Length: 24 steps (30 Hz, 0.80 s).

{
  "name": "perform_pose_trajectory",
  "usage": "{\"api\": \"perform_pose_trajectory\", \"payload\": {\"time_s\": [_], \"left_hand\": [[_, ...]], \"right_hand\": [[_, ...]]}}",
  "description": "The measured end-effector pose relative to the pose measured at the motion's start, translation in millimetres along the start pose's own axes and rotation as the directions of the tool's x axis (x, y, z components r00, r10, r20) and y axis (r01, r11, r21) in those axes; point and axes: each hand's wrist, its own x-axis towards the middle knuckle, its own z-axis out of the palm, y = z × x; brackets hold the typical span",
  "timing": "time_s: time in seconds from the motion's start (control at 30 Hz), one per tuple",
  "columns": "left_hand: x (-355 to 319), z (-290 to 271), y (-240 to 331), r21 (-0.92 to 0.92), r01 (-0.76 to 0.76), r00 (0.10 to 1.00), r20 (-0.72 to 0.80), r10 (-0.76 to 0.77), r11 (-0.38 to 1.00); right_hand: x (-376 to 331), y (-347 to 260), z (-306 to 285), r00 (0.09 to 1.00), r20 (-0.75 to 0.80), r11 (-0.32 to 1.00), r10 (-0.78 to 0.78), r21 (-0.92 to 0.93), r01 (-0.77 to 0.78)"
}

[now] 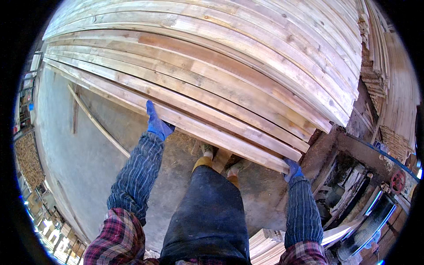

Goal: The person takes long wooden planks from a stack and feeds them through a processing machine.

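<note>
My left hand (159, 123), in a blue glove, is closed around the near edge of a long pale wooden board (221, 138). At the board's right end, my right hand (293, 170), gloved in blue as well, is closed on it; part of its fingers are hidden by the wood. This board lies lengthwise along the front of a broad stack of boards (265, 62). Several boards next to it sit lower than the rest, like steps. Both forearms wear dark striped sleeve covers over a plaid shirt.
A dark apron (205, 212) hangs above my shoes on the concrete floor (88, 132). A thin strip of wood (99, 121) lies at left. Machinery with a red handwheel (398, 182) stands at right, and more stacked boards (397, 88) rise behind it. Further pale boards (267, 243) are at lower right.
</note>
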Motion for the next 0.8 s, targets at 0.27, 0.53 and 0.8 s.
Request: {"api": "perform_pose_trajectory", "payload": {"time_s": [0.27, 0.53, 0.8], "left_hand": [[-24.4, 18.7, 3.3, -0.075, -0.053, 0.985, 0.16, 0.065, 0.996], [-19.8, 20.3, 5.7, -0.049, -0.029, 0.995, 0.098, 0.034, 0.998], [-81.4, 11.7, 16.2, -0.076, 0.051, 0.987, 0.154, -0.039, 0.996]], "right_hand": [[-38.6, -10.5, -13.6, 0.995, 0.073, 0.996, -0.062, 0.069, 0.057], [-3.6, -63.8, -21.9, 0.98, -0.138, 0.719, 0.146, -0.665, -0.201], [-84.7, -100.4, -9.4, 0.919, 0.393, -0.245, 0.011, -0.89, 0.384]]}}
